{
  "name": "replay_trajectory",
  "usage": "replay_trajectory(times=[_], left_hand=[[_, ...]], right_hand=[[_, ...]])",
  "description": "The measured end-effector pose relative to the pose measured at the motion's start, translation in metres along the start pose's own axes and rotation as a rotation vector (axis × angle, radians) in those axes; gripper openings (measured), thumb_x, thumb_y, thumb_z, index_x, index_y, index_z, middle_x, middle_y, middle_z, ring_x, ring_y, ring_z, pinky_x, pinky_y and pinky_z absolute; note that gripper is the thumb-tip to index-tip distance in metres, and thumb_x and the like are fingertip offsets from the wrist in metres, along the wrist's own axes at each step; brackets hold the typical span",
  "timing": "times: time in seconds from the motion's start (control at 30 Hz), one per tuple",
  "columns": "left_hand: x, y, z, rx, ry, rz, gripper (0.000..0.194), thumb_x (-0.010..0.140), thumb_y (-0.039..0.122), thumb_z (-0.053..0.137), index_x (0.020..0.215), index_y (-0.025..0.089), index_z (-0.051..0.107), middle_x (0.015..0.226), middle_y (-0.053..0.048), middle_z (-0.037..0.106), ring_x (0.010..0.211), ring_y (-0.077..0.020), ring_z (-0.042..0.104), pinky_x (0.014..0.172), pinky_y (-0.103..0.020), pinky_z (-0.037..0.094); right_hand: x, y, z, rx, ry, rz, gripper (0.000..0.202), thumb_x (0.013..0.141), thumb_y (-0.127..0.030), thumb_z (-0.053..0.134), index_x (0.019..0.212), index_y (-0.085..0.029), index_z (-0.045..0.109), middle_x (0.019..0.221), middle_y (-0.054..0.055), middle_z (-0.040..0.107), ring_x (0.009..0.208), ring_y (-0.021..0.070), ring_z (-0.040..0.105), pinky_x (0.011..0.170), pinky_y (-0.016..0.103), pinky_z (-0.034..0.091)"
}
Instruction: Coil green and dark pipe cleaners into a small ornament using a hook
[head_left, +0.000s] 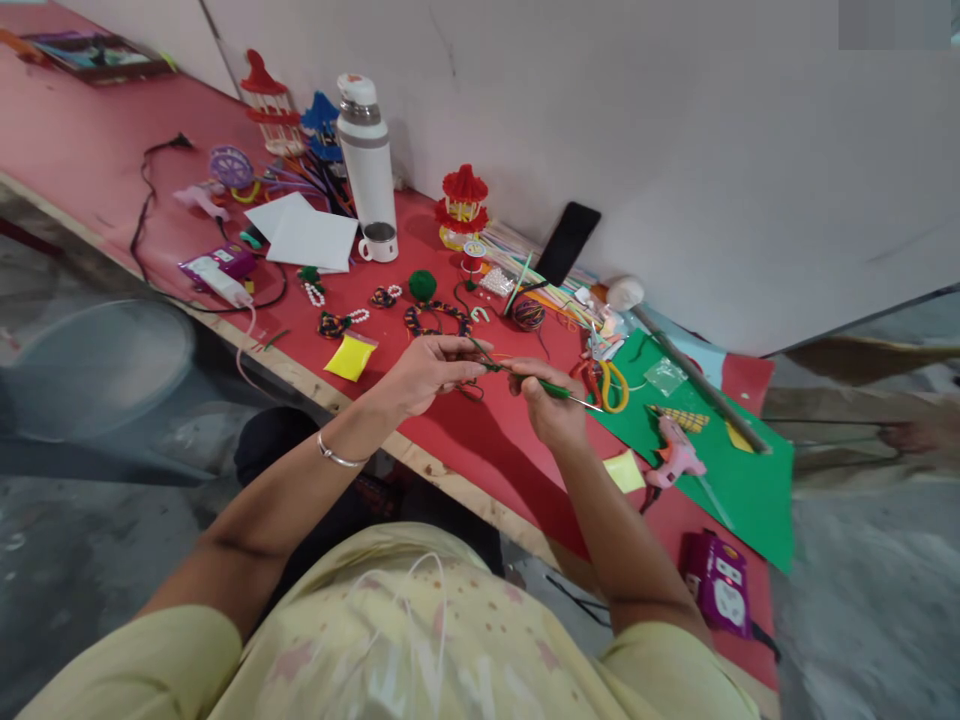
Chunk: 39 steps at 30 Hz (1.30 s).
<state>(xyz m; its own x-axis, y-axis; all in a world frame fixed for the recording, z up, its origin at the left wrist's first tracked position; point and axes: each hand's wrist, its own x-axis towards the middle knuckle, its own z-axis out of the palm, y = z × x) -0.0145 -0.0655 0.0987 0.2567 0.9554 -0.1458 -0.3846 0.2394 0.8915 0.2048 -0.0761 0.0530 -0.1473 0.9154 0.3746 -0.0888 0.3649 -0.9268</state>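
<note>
Right hand (551, 400) and left hand (431, 375) meet over the tabletop (517, 460), both forearms reaching forward and angling inward. Right fingers and thumb grip a green-handled crochet hook (555, 389), its bare metal end pointing away to the right. Left thumb and fingertips pinch dark green yarn (491, 365), palm inward; the worked strand lies between the two hands, at the hook's other end. A metal bangle (339, 455) circles the left wrist.

Just right of the right hand lie scissors with yellow loops (616, 388); farther right, a pink glue gun (675, 455) rests on a green sheet (757, 500). A bright yellow packet (351, 357) sits left of the left hand. Just beyond the hands are a braided yarn ring (409, 322) and a multicoloured yarn ball (529, 314). Farther beyond, a round label (474, 249) bears markings too small to read; past it stand a red lantern-shaped ornament (465, 205) and, to the left, a white flask (367, 165).
</note>
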Motion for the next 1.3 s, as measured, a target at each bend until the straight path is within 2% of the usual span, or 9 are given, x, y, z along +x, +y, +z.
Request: replay_trajectory(times=[0.2,0.33,0.4,0.53,0.7,0.83,1.0,1.1,1.3], left_hand=[[0.0,-0.003,0.0,0.011,0.039,0.035,0.042,0.057,0.02,0.098,0.098,0.014,0.088,0.072,-0.004,0.074,0.052,-0.0048,0.048,0.045,-0.019,0.027],[-0.001,-0.004,0.005,0.078,0.128,0.156,0.04,0.056,0.019,0.097,0.094,0.013,0.087,0.073,-0.002,0.074,0.065,-0.0096,0.06,0.059,-0.021,0.047],[0.0,-0.006,0.008,0.116,0.188,0.214,0.04,0.056,0.017,0.096,0.095,0.012,0.086,0.074,-0.002,0.074,0.071,-0.0112,0.064,0.067,-0.022,0.052],[0.0,-0.014,0.01,0.142,0.248,0.234,0.041,0.06,0.02,0.093,0.1,0.011,0.085,0.072,-0.001,0.073,0.068,-0.0109,0.063,0.065,-0.021,0.053],[-0.005,-0.02,0.015,0.131,0.2,0.239,0.038,0.062,0.021,0.093,0.098,0.012,0.085,0.073,-0.001,0.074,0.063,-0.0099,0.062,0.059,-0.021,0.05],[-0.008,-0.015,0.018,-0.018,0.129,0.128,0.043,0.058,0.018,0.097,0.1,0.013,0.085,0.068,0.001,0.069,0.057,-0.0068,0.056,0.052,-0.019,0.044],[-0.009,-0.01,0.017,-0.133,0.047,-0.053,0.048,0.054,0.022,0.103,0.097,0.012,0.086,0.065,0.001,0.066,0.047,-0.0032,0.047,0.041,-0.018,0.021],[-0.007,-0.007,0.013,-0.147,-0.013,-0.12,0.044,0.051,0.021,0.103,0.091,0.012,0.086,0.065,-0.002,0.069,0.045,-0.0016,0.043,0.042,-0.018,0.018],[-0.005,0.005,0.004,-0.052,-0.033,-0.097,0.038,0.055,0.017,0.099,0.09,0.013,0.087,0.071,-0.005,0.074,0.048,-0.002,0.041,0.044,-0.02,0.016]], right_hand=[[0.0,-0.004,0.002,-0.038,0.0,-0.004,0.024,0.094,-0.053,0.077,0.107,-0.035,0.085,0.113,0.004,0.085,0.101,0.0239,0.078,0.083,0.04,0.063],[-0.003,-0.014,0.009,-0.152,0.031,-0.055,0.02,0.099,-0.047,0.072,0.108,-0.033,0.084,0.114,0.006,0.085,0.111,0.0258,0.078,0.097,0.046,0.064],[-0.004,-0.019,0.013,-0.263,0.017,-0.144,0.018,0.101,-0.043,0.07,0.109,-0.034,0.082,0.119,0.006,0.085,0.116,0.0263,0.077,0.103,0.048,0.062],[-0.006,-0.02,0.015,-0.521,-0.072,-0.377,0.016,0.102,-0.034,0.068,0.114,-0.032,0.078,0.127,0.009,0.083,0.117,0.0265,0.078,0.102,0.049,0.059],[-0.006,-0.013,0.015,-0.615,-0.025,-0.411,0.017,0.105,-0.039,0.062,0.115,-0.03,0.072,0.132,0.012,0.08,0.121,0.0279,0.076,0.104,0.051,0.057],[-0.008,-0.012,0.018,-0.583,-0.004,-0.428,0.021,0.107,-0.045,0.058,0.115,-0.031,0.07,0.129,0.012,0.079,0.121,0.0273,0.073,0.105,0.051,0.056],[-0.012,-0.011,0.019,-0.485,0.03,-0.436,0.021,0.105,-0.048,0.06,0.112,-0.031,0.071,0.127,0.011,0.075,0.121,0.0266,0.068,0.103,0.049,0.058],[-0.01,-0.008,0.014,-0.322,0.028,-0.348,0.024,0.102,-0.051,0.065,0.108,-0.029,0.072,0.125,0.01,0.075,0.117,0.0262,0.07,0.104,0.05,0.057],[0.0,-0.002,0.005,0.146,-0.068,-0.097,0.027,0.102,-0.054,0.066,0.108,-0.029,0.072,0.123,0.008,0.077,0.094,0.0195,0.073,0.085,0.04,0.061]])
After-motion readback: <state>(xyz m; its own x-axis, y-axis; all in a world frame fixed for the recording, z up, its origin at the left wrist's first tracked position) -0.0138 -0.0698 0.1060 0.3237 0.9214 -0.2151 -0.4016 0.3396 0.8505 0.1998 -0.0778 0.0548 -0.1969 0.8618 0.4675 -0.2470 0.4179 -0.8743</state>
